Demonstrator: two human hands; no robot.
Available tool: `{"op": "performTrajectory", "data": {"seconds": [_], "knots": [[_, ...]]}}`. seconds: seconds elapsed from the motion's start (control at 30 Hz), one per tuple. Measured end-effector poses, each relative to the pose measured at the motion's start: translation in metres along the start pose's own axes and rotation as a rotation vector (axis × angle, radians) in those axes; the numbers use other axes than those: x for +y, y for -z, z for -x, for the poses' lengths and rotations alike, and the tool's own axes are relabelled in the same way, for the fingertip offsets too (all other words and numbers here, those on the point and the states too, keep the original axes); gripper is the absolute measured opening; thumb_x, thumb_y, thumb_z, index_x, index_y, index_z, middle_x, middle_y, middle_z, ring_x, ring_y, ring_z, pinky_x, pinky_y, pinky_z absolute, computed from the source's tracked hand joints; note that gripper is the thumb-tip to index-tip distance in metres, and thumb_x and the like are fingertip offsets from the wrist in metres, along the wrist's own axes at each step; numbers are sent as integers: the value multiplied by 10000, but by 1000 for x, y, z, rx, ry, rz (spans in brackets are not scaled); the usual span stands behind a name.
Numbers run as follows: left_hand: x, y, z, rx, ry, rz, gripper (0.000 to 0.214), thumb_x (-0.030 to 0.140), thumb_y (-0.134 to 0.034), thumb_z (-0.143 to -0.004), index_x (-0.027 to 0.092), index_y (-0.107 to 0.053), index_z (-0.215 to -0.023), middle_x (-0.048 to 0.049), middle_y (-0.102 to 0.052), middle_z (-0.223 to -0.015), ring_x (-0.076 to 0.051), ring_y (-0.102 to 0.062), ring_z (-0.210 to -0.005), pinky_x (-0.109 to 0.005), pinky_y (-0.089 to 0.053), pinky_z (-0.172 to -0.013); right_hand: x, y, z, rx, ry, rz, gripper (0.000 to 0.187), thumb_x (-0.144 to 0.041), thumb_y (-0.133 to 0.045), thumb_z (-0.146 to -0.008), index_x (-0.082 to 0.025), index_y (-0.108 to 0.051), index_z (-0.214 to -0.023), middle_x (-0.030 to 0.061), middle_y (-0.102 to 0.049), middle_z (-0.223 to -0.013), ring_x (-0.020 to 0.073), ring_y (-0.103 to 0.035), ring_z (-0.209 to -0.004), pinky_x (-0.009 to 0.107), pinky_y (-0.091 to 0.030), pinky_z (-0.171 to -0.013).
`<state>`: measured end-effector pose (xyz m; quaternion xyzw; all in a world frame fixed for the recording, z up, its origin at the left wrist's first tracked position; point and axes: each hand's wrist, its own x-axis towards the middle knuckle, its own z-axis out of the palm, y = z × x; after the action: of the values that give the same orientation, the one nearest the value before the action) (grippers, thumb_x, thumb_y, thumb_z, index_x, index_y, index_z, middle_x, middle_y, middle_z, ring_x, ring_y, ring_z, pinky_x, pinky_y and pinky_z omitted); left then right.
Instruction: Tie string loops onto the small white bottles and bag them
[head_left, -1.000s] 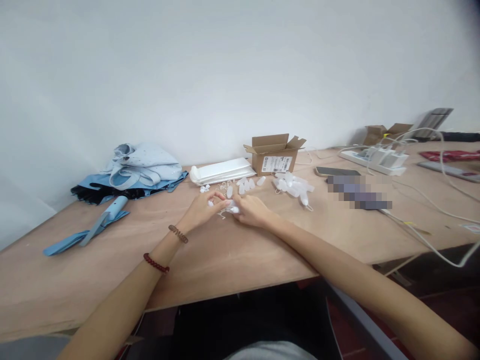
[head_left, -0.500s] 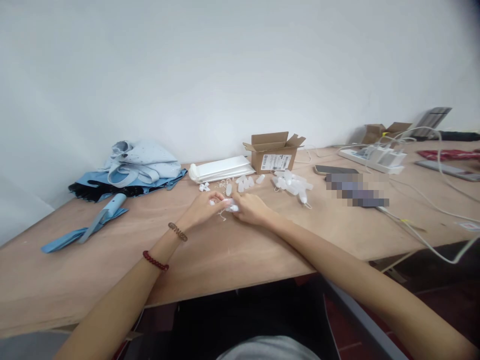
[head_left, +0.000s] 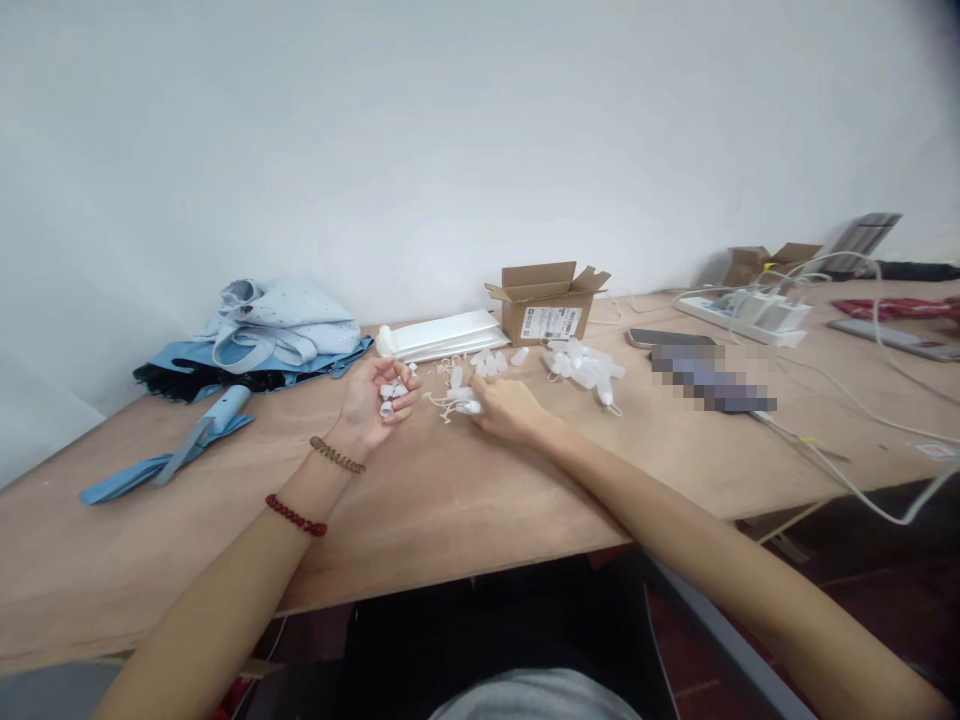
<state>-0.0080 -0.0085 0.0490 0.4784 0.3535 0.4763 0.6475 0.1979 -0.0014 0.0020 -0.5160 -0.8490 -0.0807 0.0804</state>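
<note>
My left hand (head_left: 367, 405) is turned palm up with fingers curled around several small white caps (head_left: 388, 408). My right hand (head_left: 506, 408) is closed, palm down, and its thumb and fingers grip small white plastic pieces (head_left: 469, 407) whose exact kind is partly hidden. Thin white loops and strings (head_left: 444, 405) lie just left of those fingers. Beyond the right hand sit several frosted white plastic tubes (head_left: 491, 363). A larger pile of similar tubes (head_left: 581, 362), some with string loops, lies to the right.
An open cardboard box (head_left: 547, 305) stands near the wall, beside flat white packaging (head_left: 442, 335). A blue folded umbrella (head_left: 225, 405) and pale cloth bag (head_left: 285, 320) lie left. Right are a dark phone (head_left: 671, 339), a power strip (head_left: 739, 325) and loose white cables (head_left: 847, 480).
My left hand has moved left, away from my right hand, and turned palm up, showing the white caps in it. My right hand has stayed nearly in place.
</note>
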Motion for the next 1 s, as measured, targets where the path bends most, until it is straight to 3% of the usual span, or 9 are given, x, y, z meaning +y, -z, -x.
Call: {"op": "performTrajectory", "data": {"seconds": [0.07, 0.13, 0.23, 0.3, 0.37, 0.5, 0.63, 0.87, 1.0], "knots": [[-5, -4, 3, 18, -124, -265, 345, 368, -515, -821, 167, -451, -548, 43, -365, -493, -48, -227, -360, -190, -142, -336, 0, -1, 0, 16, -8, -18, 376, -275, -465, -840, -128, -445, -1185, 158, -680, -1025, 304, -644, -920, 345, -460, -708], [-14, -10, 6, 38, -366, -663, 324, 383, -577, -819, 159, -528, -590, 44, -394, -481, -65, -314, -399, -200, -248, -400, 0, -1, 0, 14, -8, -44, 374, -282, -461, -842, -131, -443, -1183, 160, -678, -1029, 301, -641, -926, 341, -457, -705], [-28, -16, 8, -28, -684, -1212, 172, 315, -592, -829, 169, -663, -886, 23, -540, -578, -110, -475, -521, -228, -358, -543, -1, -1, 1, 1, -11, -74, 358, -311, -453, -857, -140, -446, -1171, 165, -672, -1050, 292, -638, -935, 331, -449, -705], [-36, -16, 8, -79, -744, -1445, 230, 271, -556, -856, 183, -646, -1048, 11, -591, -619, -133, -520, -543, -242, -366, -559, -2, 0, 2, -3, -5, -74, 346, -316, -456, -858, -146, -451, -1160, 161, -676, -1040, 288, -643, -923, 325, -443, -697], [-41, -15, 7, -118, -758, -1579, 244, 267, -532, -880, 185, -629, -1088, -21, -652, -701, -154, -568, -580, -247, -376, -558, -3, 1, 3, -4, 9, -60, 342, -303, -474, -845, -147, -457, -1148, 152, -683, -1011, 290, -649, -903, 321, -438, -682], [-44, -12, 5, -191, -827, -1676, 239, 301, -486, -923, 187, -604, -1098, -69, -701, -903, -177, -635, -704, -251, -423, -597, -6, 4, 5, 4, 36, -30, 311, -292, -492, -825, -150, -484, -1102, 140, -690, -970, 295, -658, -883, 310, -427, -653], [-43, -11, 5, -152, -859, -1714, 250, 323, -458, -939, 180, -602, -1086, -85, -690, -923, -186, -627, -689, -259, -413, -580, -4, 11, 5, 12, 41, -6, 323, -313, -481, -834, -144, -484, -1109, 142, -689, -968, 293, -657, -861, 310, -421, -645], [-40, -13, 6, -113, -622, -1251, 176, 345, -598, -835, 200, -634, -928, -88, -643, -849, -216, -592, -772, -246, -390, -623, 4, 18, 9, -12, 63, 12, 367, -198, -488, -762, -122, -483, -1120, 166, -682, -1009, 298, -643, -895, 330, -438, -692], [-44, -14, 5, -138, -576, -1353, 163, 326, -549, -858, 205, -626, -934, -95, -629, -860, -218, -568, -745, -259, -370, -635, 6, 14, 8, -40, 60, 2, 376, -190, -473, -778, -95, -472, -1143, 187, -672, -1018, 299, -634, -929, 338, -453, -719]]}}
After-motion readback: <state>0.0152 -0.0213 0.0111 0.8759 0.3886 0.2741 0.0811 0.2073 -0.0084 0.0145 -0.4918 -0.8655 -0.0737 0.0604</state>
